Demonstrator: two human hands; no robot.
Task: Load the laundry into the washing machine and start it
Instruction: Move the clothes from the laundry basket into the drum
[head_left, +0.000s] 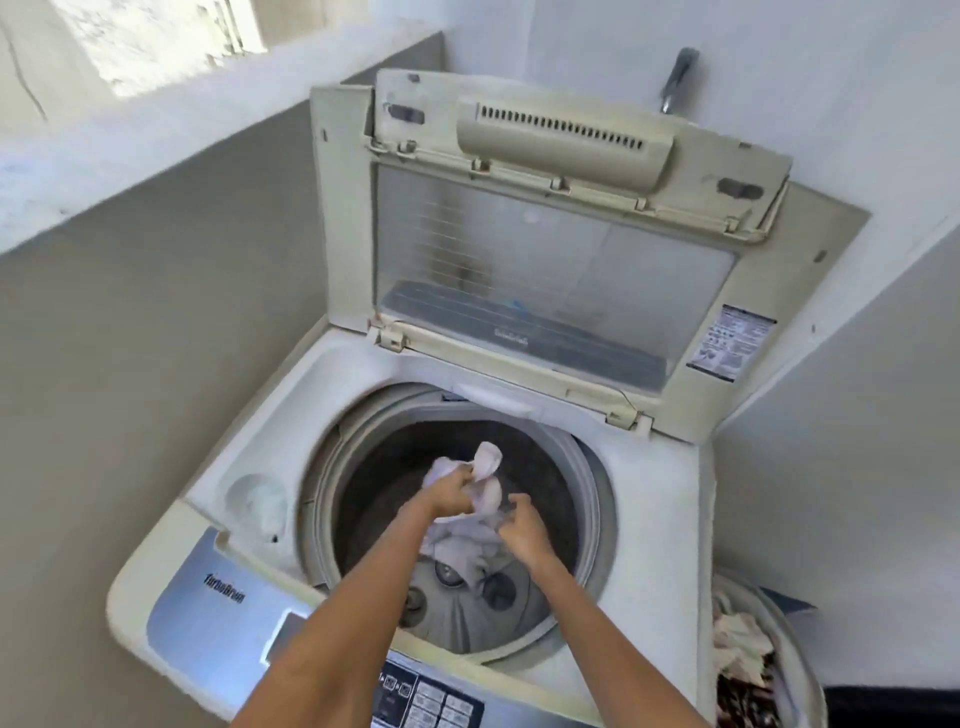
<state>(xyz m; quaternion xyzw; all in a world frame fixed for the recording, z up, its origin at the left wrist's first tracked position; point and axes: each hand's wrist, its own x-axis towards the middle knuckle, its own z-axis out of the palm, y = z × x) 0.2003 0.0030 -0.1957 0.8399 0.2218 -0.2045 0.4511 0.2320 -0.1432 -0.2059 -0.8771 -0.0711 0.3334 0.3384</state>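
Plastic, off-white and yellowed with age, makes up the top-loading washing machine (644, 519), whose hinged lid (545, 249) stands folded open at twelve o'clock, its clear window faintly ribbed with thin lines. A round steel-grey drum (545, 467) opens below, ringed by a smooth grey collar, with a moulded pulsator (457, 608) of rounded humps at its bottom. Both hands reach over the drum mouth. The left hand (452, 491) grips a crumpled pale lilac-white garment (485, 499), fingers curled tight into the soft, wrinkled cloth; the right hand (522, 530) pinches the same garment at its four o'clock side, fingers bent closed on a fold. The cloth hangs bunched between them, above the pulsator, inside the drum opening. At seven o'clock the brushed silver-blue control panel (208, 608) reads "TurboDrum"; its dark button block is too small to read. A printed sticker (730, 343) sits on the lid frame at two o'clock, illegible. A laundry basket (802, 660) with mixed fabrics stands at four o'clock.
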